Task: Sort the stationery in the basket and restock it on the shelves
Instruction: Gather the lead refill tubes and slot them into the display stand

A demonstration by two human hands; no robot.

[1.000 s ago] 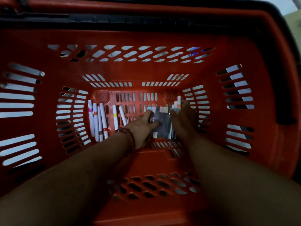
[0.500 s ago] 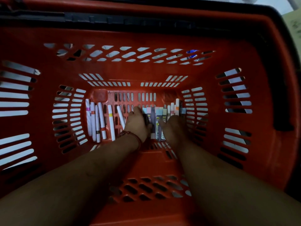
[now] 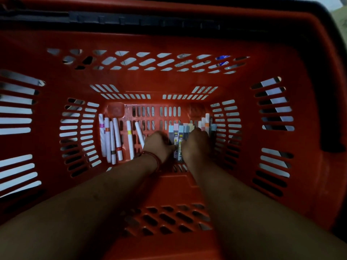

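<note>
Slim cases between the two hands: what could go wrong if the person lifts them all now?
The left hand and right hand gather many slim cases at once; outer ones may slip from the grip. A fallen case could wedge in the slots of the basket floor. The left hand is near the tilted white pen and may knock it.

The fingertips of the left hand (image 3: 159, 145) and the right hand (image 3: 197, 145) curl out of sight; their grip cannot be told. Between the hands, the print on the slim flat grey packs (image 3: 178, 136) is too small to read. The left hand covers the lower end of one white plastic pen (image 3: 139, 132) just beside it.
</note>
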